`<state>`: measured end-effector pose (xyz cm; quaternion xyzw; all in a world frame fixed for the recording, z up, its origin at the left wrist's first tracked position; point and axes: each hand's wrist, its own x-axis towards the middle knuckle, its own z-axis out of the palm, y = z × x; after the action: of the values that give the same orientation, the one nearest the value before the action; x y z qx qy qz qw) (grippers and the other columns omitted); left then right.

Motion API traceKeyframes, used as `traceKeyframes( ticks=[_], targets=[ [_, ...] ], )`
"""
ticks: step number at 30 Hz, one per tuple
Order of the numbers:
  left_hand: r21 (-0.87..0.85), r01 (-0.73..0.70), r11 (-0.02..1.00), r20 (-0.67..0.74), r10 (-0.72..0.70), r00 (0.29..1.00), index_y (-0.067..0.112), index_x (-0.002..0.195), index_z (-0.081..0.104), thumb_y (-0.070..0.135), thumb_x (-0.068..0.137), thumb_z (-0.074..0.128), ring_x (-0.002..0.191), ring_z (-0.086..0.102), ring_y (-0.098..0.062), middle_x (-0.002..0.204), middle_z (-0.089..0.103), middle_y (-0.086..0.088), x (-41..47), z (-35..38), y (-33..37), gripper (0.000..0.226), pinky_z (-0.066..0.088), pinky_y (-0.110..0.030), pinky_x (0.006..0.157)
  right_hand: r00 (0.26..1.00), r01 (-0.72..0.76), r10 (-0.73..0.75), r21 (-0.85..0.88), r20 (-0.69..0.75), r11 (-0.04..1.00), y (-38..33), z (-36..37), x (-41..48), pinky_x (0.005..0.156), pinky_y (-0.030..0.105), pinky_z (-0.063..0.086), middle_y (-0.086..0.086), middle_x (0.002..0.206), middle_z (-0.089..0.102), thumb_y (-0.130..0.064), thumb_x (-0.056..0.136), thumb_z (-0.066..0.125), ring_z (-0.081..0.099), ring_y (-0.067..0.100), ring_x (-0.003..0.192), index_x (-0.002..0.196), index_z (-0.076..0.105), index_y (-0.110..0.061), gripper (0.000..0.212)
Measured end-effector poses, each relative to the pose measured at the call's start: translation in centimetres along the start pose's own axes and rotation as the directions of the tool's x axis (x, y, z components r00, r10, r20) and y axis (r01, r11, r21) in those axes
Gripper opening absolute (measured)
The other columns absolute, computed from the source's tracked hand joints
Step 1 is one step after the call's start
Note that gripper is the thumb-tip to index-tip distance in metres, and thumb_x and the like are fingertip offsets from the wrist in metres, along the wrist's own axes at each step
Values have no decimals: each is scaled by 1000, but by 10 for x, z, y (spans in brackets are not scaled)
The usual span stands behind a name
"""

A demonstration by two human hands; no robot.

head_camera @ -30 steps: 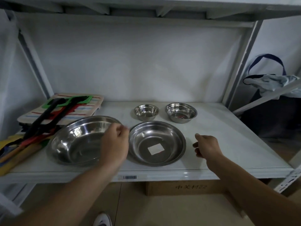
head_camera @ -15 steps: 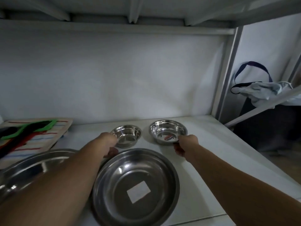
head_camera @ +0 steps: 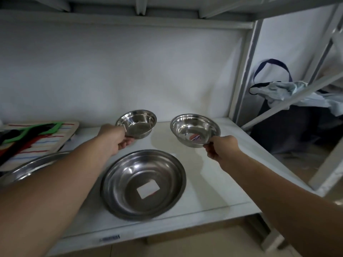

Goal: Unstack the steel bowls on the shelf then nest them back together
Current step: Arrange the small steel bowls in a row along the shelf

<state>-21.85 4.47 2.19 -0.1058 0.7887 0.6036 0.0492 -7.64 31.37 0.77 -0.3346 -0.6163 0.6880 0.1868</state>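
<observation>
Shelf (head_camera: 213,184): white board carrying the bowls.
Wide bowl (head_camera: 143,184): sitting nearest the front edge, a white label lying in its bottom.
Largest bowl (head_camera: 35,166): lying at the left, partly hidden behind the left forearm.
Left hand (head_camera: 113,139): fingers pinching the near rim of the smallest bowl (head_camera: 138,124), holding it tilted above the shelf.
Right hand (head_camera: 221,147): thumb and fingers gripping the near rim of the small bowl (head_camera: 194,129), also raised.
Striped mat (head_camera: 44,140): lying far left under dark utensils.

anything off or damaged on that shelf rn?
No damage or spill shows. Only oddities: a white sticker still on the floor of the large steel bowl, and a red-and-blue label inside the small bowl that the right hand holds tilted.
</observation>
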Motion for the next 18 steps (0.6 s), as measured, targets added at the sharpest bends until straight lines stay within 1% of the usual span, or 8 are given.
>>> traceKeyframes(
  ticks=[2,4,8,11,12,14,16,18],
  targets=[
    [-15,-4,1000,-1,4,1000,1,87,65,6,99,47,25,51,-7,51,68,-11,-11,-4,2,21,34,-11,27,1000,-13,13,-31,15,999,7,-13,-12,45,25,52,4,46,65,4,83,62,57,15,45,81,71,3,10],
    [-17,-1,1000,23,2,1000,2,80,62,5,99,47,24,51,-8,42,66,-9,-34,-6,6,25,35,-11,27,999,-28,29,-50,23,998,13,-35,-34,46,26,52,4,47,66,2,83,63,58,15,46,79,72,3,10],
    [-28,7,1000,40,-6,999,1,82,62,3,98,47,30,54,-12,45,68,-11,-83,-12,10,21,38,-14,29,998,-69,70,-75,2,995,36,-73,-70,48,27,53,5,49,65,1,86,61,57,15,46,81,73,4,13],
    [-26,4,1000,44,-3,999,-1,89,64,2,98,48,32,54,-13,51,69,-14,-104,-9,10,19,37,-15,29,995,-101,99,-73,-34,992,53,-82,-75,51,31,49,12,56,64,3,87,58,55,19,48,90,71,11,16],
    [-25,1,1000,47,0,999,-2,87,64,2,97,48,29,53,-12,48,69,-13,-110,-8,11,19,37,-15,29,993,-109,106,-77,-44,991,57,-83,-75,50,31,49,14,59,64,3,87,58,56,20,48,93,69,14,17],
    [-16,-5,1000,56,6,998,-2,82,64,0,95,50,28,52,-12,45,67,-12,-120,-4,11,19,36,-15,29,989,-135,129,-85,-66,987,65,-82,-71,46,28,51,17,63,65,4,87,57,58,21,48,96,69,12,17],
    [-11,-22,1000,58,23,998,-3,78,63,-2,94,51,27,52,-12,45,67,-13,-128,-2,13,21,36,-14,29,985,-160,154,-89,-73,983,73,-80,-67,48,28,53,17,66,67,5,87,56,61,22,49,96,68,10,16],
    [2,-35,999,60,35,998,-4,78,64,-2,94,52,29,53,-13,47,68,-14,-134,0,14,20,38,-15,30,983,-175,168,-86,-76,981,78,-79,-65,51,30,54,17,64,67,6,86,54,61,22,47,94,67,10,16]
  ],
)
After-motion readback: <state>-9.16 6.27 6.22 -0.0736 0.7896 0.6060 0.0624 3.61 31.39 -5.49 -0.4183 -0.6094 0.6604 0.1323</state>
